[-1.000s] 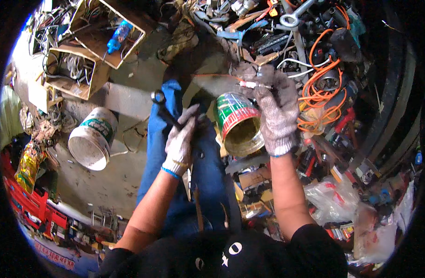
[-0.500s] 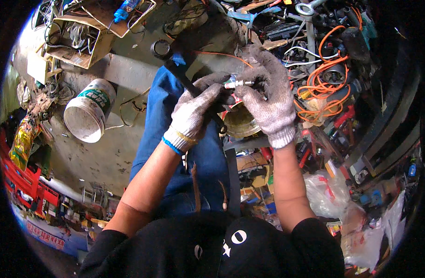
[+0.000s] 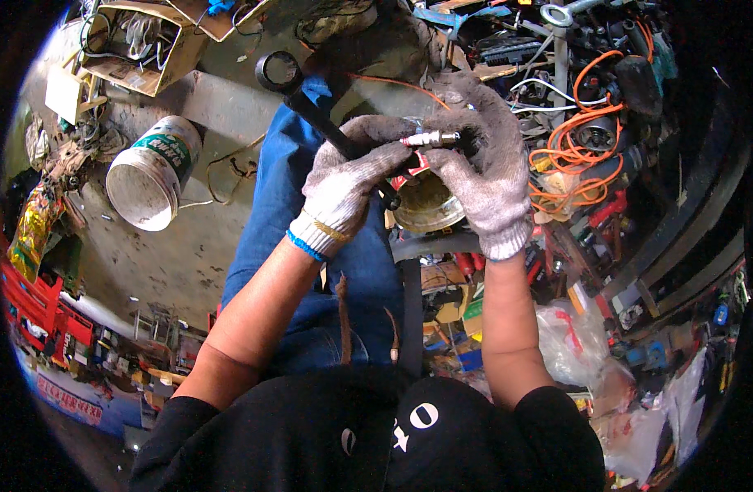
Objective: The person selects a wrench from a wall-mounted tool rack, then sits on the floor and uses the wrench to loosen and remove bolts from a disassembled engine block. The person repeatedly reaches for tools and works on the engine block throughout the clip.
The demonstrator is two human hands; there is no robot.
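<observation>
Both my hands wear grey-white knitted gloves above my jeans-clad leg. My left hand (image 3: pixel 341 180) is closed, pinching a spark plug (image 3: pixel 432 139) between thumb and forefinger, its metal end pointing right. The same hand grips a black wrench (image 3: pixel 321 121), whose ring-shaped head sticks out toward the upper left; its lower end shows under the hand. Just to the right, my right hand (image 3: pixel 495 168) is cupped around the plug's end, with a gap between thumb and fingers. A small red-and-white piece (image 3: pixel 417 166) lies by the right thumb tip; what holds it is hidden.
A round yellowish metal dish (image 3: pixel 430 209) sits below the hands. On the left stands a tilted white bucket (image 3: pixel 143 193), with a cardboard box (image 3: pixel 134 78) farther back. Tools and a tangled orange cable (image 3: pixel 549 156) crowd the right, near a clear plastic bag (image 3: pixel 569 344).
The spark plug is now more exposed, as the right thumb and fingers have drawn away from it. The wrench head has shifted slightly up and left; both hands stay close together.
</observation>
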